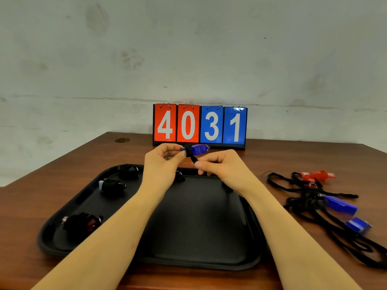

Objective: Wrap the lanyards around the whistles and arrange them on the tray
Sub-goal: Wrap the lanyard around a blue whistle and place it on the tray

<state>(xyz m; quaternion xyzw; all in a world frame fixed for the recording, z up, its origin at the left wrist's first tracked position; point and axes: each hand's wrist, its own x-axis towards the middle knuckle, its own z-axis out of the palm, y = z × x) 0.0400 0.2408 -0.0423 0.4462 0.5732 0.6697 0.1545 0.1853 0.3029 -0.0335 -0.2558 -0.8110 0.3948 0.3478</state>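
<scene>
My left hand (162, 162) pinches a blue whistle (198, 149) above the far edge of the black tray (196, 243). Black lanyard (191, 154) is partly wound round the whistle's body. My right hand (219, 164) pinches the lanyard's free part just below the whistle. Three wrapped whistles lie on the tray's left side: one at the far corner (128, 171), one with a white end (112, 185), one red (82, 223). Small dark bits near both wrists on the tray are partly hidden.
Right of the tray lies a tangle of black lanyards (310, 197) with a red whistle (319, 175) and two blue whistles (341, 204) (358, 225). A flip scoreboard (200, 125) reading 4031 stands at the back of the wooden table (293, 155), against the wall.
</scene>
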